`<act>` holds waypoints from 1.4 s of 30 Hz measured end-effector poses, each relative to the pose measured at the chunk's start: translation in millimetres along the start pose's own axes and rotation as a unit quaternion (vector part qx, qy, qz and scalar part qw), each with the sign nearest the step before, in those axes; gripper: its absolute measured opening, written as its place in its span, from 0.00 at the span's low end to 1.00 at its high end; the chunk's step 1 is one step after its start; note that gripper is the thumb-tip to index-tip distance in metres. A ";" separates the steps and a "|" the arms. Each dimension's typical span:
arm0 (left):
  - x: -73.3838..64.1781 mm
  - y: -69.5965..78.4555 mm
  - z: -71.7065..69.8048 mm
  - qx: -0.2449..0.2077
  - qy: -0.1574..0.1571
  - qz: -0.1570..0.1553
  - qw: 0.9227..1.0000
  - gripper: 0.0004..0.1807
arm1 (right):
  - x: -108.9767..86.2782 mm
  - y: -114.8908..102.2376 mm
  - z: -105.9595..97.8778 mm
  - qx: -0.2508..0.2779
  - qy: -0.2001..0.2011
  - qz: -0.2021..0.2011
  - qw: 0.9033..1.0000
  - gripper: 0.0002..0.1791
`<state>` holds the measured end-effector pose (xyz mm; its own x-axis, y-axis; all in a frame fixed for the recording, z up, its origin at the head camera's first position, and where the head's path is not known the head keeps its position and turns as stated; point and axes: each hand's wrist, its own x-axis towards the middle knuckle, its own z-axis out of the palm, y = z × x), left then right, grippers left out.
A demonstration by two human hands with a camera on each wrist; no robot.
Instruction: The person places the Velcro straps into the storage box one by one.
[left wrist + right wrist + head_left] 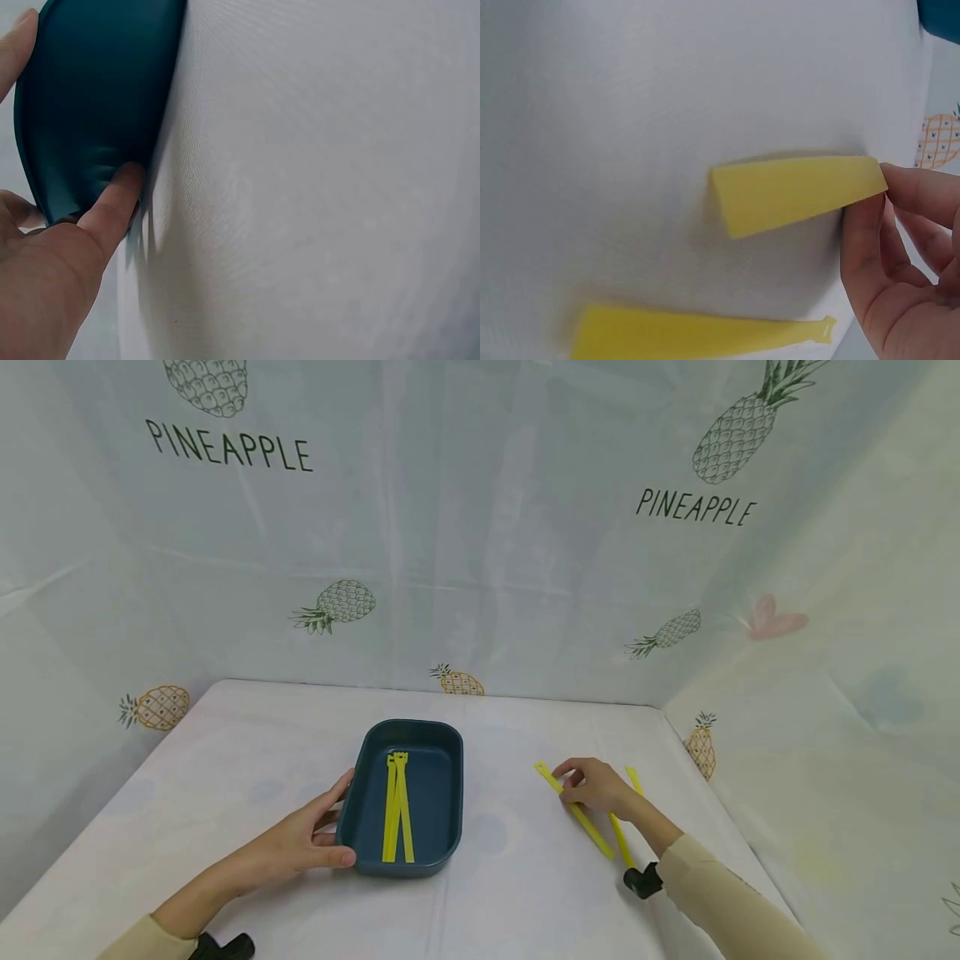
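Note:
A dark teal, deep rectangular tray [438, 793] stands on the white-covered table. Several flat yellow straps [396, 806] with slotted heads lie in it, heads toward the far side. My left hand [288, 847] rests against the tray's left side, thumb at the near corner and index finger by the rim. To the right of the tray, my right hand [596, 785] pinches another yellow strap [795, 191] between thumb and fingers, near its slotted end. One more yellow strap [682, 334] lies beside it, partly hidden under my right forearm in the head view.
White cloth covers the table [495, 893]. A curtain [480, 527] printed with pineapples hangs behind it and along both sides. Black wrist straps [643, 881] sit at both cuffs.

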<state>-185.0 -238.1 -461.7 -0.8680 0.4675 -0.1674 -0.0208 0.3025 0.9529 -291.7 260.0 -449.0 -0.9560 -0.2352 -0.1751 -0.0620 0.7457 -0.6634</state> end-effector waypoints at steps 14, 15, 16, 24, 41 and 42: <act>0.8 -0.7 0.6 -0.006 -0.007 0.007 1.000 0.63 | 2.5 -43.2 1.3 0.179 -0.032 -0.040 0.983 0.23; 0.8 -0.2 0.5 -0.008 -0.008 0.009 1.000 0.63 | 3.6 -48.4 2.3 0.190 -0.030 -0.039 0.981 0.23; 0.8 0.3 0.5 -0.010 -0.009 0.010 1.000 0.63 | 4.6 -54.0 3.5 0.201 -0.028 -0.041 0.978 0.23; -0.1 1.5 0.1 -0.009 -0.011 0.021 1.000 0.63 | 14.7 -101.5 12.3 0.255 -0.006 -0.057 0.965 0.25; -1.6 -0.5 0.2 -0.007 -0.005 0.007 1.000 0.63 | 26.9 -174.1 39.5 0.283 0.000 -0.071 0.956 0.24; -1.6 -0.8 0.2 -0.009 -0.005 0.006 1.000 0.63 | 27.9 -176.7 41.2 0.284 0.001 -0.074 0.956 0.24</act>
<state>-183.5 -238.9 -462.3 -0.8633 0.4792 -0.1583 -0.0190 0.2826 0.9590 -295.6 96.0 -366.6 -0.9492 -0.3109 -0.0484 -0.0309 0.2451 -0.9690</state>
